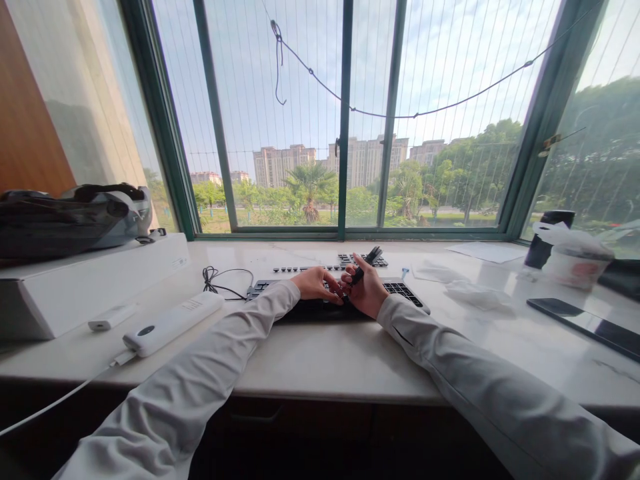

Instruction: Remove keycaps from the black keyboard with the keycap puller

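Note:
A dark keyboard (pixel 407 292) lies on the white counter under both my hands, which hide its middle. My right hand (pixel 369 292) is closed round a black brush (pixel 367 262), its bristle end tilted up and to the right. The fingers of my left hand (pixel 315 285) are bent and pressed together over the keys, meeting the fingertips of the right hand. What the left fingers pinch, if anything, is too small to make out. Behind the keyboard, loose black keycaps (pixel 305 269) stand in a row, and more keycaps (pixel 383 261) form a block farther right.
A black cable (pixel 213 280) coils at the keyboard's left. Nearer on the left are a white power bank (pixel 173 323), a small white adapter (pixel 111 319) and a white box (pixel 100 287). Crumpled plastic (pixel 480 295), a phone (pixel 585 323) and a bagged cup (pixel 575 263) lie right.

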### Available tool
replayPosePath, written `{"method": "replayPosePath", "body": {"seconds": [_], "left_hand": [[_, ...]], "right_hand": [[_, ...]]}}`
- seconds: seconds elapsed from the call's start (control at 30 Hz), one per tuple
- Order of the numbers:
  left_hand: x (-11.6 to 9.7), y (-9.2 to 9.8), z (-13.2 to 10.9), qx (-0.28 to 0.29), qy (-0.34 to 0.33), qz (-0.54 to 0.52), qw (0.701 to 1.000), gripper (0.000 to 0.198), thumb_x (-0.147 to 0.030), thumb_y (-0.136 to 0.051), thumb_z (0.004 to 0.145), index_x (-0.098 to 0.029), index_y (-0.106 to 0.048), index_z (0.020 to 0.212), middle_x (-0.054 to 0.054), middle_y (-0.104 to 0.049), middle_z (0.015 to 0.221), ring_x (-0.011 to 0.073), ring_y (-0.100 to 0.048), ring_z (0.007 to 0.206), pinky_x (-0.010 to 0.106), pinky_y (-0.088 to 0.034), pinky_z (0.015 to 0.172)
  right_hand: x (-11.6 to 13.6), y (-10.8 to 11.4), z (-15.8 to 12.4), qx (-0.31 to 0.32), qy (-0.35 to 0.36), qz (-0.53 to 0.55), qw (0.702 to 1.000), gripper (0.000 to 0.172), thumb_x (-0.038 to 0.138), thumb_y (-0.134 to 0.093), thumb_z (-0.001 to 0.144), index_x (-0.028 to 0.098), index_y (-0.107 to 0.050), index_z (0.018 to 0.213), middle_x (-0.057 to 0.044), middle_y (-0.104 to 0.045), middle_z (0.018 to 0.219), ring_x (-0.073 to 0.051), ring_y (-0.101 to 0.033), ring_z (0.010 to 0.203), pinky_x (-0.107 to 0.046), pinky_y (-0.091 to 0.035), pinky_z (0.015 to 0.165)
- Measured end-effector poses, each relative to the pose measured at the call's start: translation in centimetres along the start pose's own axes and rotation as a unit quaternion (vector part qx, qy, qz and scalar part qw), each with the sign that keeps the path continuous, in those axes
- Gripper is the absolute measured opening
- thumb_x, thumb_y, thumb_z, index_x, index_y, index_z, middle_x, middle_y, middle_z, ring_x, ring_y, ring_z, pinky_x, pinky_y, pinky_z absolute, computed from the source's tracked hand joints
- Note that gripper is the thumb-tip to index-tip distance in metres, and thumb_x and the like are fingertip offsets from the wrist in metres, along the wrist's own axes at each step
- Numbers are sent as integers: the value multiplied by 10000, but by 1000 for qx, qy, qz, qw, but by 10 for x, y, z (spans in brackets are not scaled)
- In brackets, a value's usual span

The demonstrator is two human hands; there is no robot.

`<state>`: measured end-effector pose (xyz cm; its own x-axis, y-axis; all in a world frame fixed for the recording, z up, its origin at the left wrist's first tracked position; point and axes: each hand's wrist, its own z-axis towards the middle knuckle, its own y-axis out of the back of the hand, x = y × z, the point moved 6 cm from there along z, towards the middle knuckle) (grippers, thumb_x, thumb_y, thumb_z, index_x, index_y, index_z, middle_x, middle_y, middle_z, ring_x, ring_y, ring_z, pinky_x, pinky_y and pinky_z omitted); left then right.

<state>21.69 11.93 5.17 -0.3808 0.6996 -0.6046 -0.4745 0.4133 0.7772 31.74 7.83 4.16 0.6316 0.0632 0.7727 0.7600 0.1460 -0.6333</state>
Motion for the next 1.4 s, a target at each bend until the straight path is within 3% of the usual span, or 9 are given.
{"method": "replayPosePath", "body": {"seconds": [0.3, 0.67, 1.0, 1.2, 1.4], "left_hand": [[2, 0, -1, 7, -9, -8, 1000, 476, -516, -761, 596, -155, -768, 906, 8, -635, 659, 95, -468, 575, 219, -361, 566], [1, -1, -2, 16, -31, -21, 999, 472, -494, -757, 616, -138, -757, 925, 18, -632, 670, 90, -460, 556, 219, -342, 529], [3, 1, -2, -4, -18, 0, 1000, 464, -502, -764, 601, -132, -759, 881, 12, -622, 652, 87, -437, 552, 223, -365, 554], [2, 4, -2, -17, -20, 18, 1000, 450, -513, -765, 597, -136, -764, 843, 15, -625, 642, 96, -468, 580, 224, -360, 570], [-5, 4, -3, -11, -39, 31, 999, 448, -516, -747, 622, -144, -772, 871, 19, -639, 635, 87, -449, 542, 219, -332, 525]], "right_hand": [[-2, -3, -5, -58, -12, 8, 998, 386, 462, -582, 805, 216, -366, 600, 28, -407, 478, -116, -396, 448, -231, -333, 417], [-7, -8, -1, -1, 7, 22, 1000, 359, 457, -613, 787, 210, -405, 630, 25, -470, 541, -113, -408, 459, -253, -338, 452], [-8, -7, -3, -15, 25, 29, 999, 394, 434, -616, 782, 210, -368, 574, 28, -447, 534, -112, -409, 475, -265, -379, 480], [-3, 3, 6, -59, 82, 26, 995, 281, 239, -649, 765, 200, -423, 603, 51, -444, 543, -84, -422, 491, -225, -409, 500], [2, 14, 11, -94, 110, 20, 989, 259, 224, -624, 809, 189, -459, 612, 38, -482, 552, -76, -455, 508, -191, -410, 466]]}}
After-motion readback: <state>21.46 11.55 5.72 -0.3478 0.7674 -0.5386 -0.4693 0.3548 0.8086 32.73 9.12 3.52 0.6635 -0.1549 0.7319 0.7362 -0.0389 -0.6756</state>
